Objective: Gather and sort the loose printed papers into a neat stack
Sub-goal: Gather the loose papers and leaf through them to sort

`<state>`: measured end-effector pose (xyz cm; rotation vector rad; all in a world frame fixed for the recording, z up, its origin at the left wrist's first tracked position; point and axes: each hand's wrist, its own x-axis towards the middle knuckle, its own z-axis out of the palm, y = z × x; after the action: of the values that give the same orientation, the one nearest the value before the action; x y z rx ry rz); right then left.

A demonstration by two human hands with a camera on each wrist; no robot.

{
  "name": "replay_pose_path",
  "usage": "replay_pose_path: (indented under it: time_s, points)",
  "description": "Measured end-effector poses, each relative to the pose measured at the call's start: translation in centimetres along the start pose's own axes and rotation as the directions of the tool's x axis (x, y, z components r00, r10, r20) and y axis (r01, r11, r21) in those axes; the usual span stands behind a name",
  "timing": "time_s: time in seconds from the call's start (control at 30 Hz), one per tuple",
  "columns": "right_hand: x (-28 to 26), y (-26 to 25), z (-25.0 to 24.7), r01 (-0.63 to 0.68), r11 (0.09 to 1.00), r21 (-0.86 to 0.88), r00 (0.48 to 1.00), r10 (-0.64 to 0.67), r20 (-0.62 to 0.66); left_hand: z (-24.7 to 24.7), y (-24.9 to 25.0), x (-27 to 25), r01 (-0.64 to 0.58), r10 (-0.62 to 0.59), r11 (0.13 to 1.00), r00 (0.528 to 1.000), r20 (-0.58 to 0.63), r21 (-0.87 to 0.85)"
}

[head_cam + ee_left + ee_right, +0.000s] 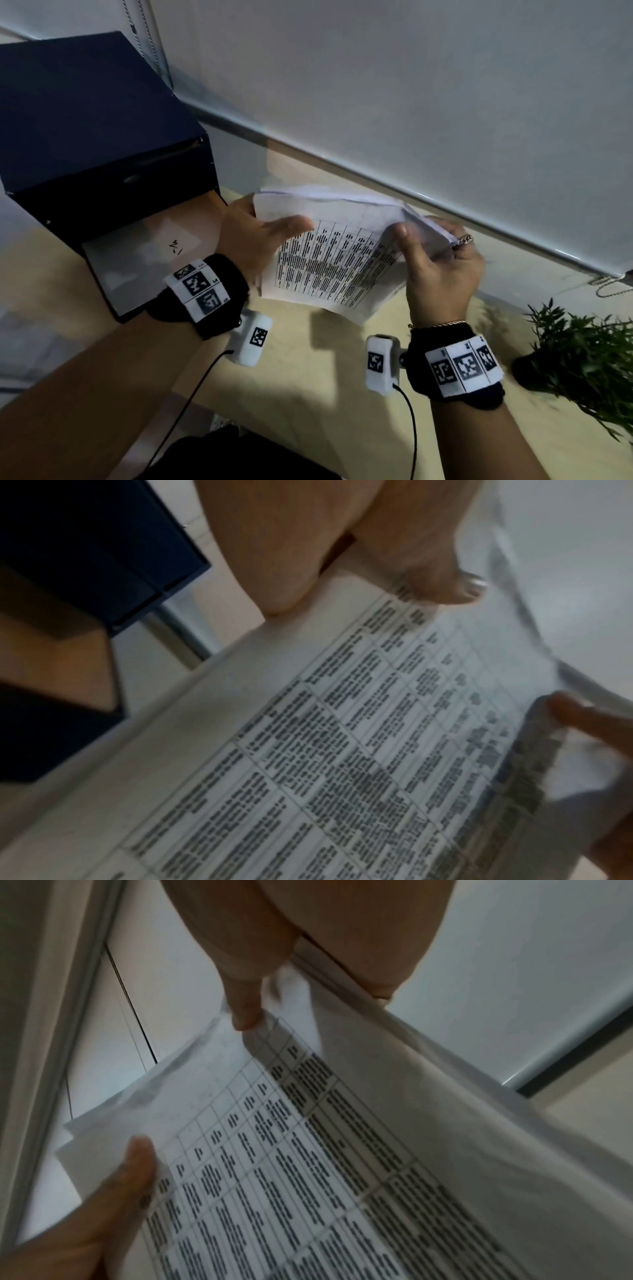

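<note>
Your left hand and right hand both pinch the papers above the table, thumbs on top.

Head view: set high, angled forward and down over the desk, taking in both wrists and the far wall.

Left wrist view: very near, looking along the left hand across the printed papers.

Right wrist view: very near, looking along the right hand toward the window frame.

Shared by all three: the papers' printed table.
</note>
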<state>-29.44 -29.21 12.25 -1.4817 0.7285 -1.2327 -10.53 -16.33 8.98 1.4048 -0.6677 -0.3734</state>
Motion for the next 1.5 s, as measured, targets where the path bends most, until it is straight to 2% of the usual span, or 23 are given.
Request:
replay_pose_path:
  time_s: [0.1,0.23,0.3,0.4,0.53,0.67,0.73,0.8,0.9,1.0,1.07,1.23,1.4,1.5]
  points:
    - [-0.6,-0.1,0.2,-0.053,0.997,0.055,0.999,0.052,0.012,-0.5,-1.0,-0.7,0.059,-0.058,0.998,0.997,0.052,0.0]
    - [-0.2,0.2,0.6,-0.039,0.999,-0.021,0.999,0.039,-0.004,0.1,-1.7,-1.0,0.077,-0.079,0.997,0.994,0.072,0.027]
    - [0.0,0.3,0.6,-0.052,0.998,-0.022,0.998,0.051,-0.045,0.1,-2.0,-0.8,0.091,-0.092,0.996,0.994,0.057,0.023]
    - [-0.2,0.3,0.7,-0.068,0.998,0.003,0.997,0.068,-0.038,0.3,-1.8,-0.6,0.116,-0.118,0.992,0.99,0.077,0.041]
    - [0.2,0.0,1.2,-0.021,0.999,0.035,0.999,0.023,-0.047,0.8,-0.6,-0.5,0.072,-0.073,0.997,0.997,0.037,0.015]
    - [-0.5,0.7,0.9,-0.03,0.999,0.024,0.998,0.032,-0.06,0.6,-1.5,-0.8,0.109,-0.113,0.993,0.987,0.112,0.037]
    - [-0.8,0.7,0.6,-0.023,1.0,0.022,0.999,0.023,-0.04,0.5,-2.2,-1.1,0.131,-0.142,0.987,0.982,0.123,0.096]
    - [-0.9,1.0,0.2,-0.037,0.999,0.029,0.999,0.036,0.037,0.5,-2.5,-1.1,0.138,-0.149,0.984,0.984,0.099,0.112]
    - [-0.9,1.2,-0.2,-0.035,0.998,-0.059,0.991,0.042,0.124,0.6,-2.3,-0.9,0.104,-0.112,0.983,0.993,0.045,0.15]
    - [-0.3,0.9,-0.5,0.01,0.998,-0.054,0.996,-0.004,0.093,0.8,-1.3,-0.9,0.011,-0.007,0.989,1.0,-0.029,0.146]
    - [-0.2,1.3,-0.5,0.017,0.999,-0.044,0.999,-0.015,0.052,0.5,-1.3,-1.0,-0.002,0.007,0.992,0.999,-0.036,0.126]
    - [-1.4,4.9,-0.3,-0.184,0.976,-0.114,0.976,0.196,0.1,0.0,-4.5,-1.8,0.175,-0.183,0.98,0.979,0.084,0.097]
    - [-0.9,5.2,0.3,-0.269,0.963,-0.026,0.958,0.271,0.092,0.3,-5.7,-1.1,0.238,-0.237,0.97,0.971,-0.012,0.045]
    - [-1.7,6.1,0.3,-0.364,0.931,-0.038,0.921,0.365,0.134,0.5,-6.9,-1.7,0.269,-0.27,0.961,0.963,0.01,0.058]
